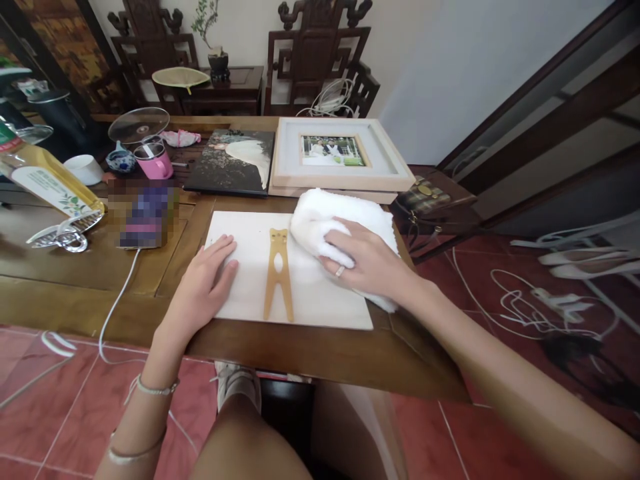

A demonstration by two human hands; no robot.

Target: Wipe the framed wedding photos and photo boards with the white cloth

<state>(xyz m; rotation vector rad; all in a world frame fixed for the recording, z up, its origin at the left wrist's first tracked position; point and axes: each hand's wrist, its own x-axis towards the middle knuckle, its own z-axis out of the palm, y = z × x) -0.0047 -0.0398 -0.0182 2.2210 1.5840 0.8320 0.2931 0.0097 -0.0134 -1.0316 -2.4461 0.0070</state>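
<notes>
A pale rectangular board [245,300] lies near the front edge of the wooden table. My left hand [207,280] rests flat on the board's left side, fingers stretched out, holding nothing. On the middle of the board is a flat yellow-brown piece [278,273] with two legs and an animal-shaped head; neither hand touches it. My right hand [363,257] has its fingers wrapped into a bunched white towel [320,203], which covers the board's upper right part and spreads past its right edge. Fabric bulges between those fingers. What lies under the towel is hidden.
Behind the board stand a framed photo [345,175] and a dark picture panel [227,167]. Leftward are a blurred-out phone-like object [147,217] with a white cable [117,310], a hair claw clip [67,233], an oil bottle [47,173] and a pink mug [154,160].
</notes>
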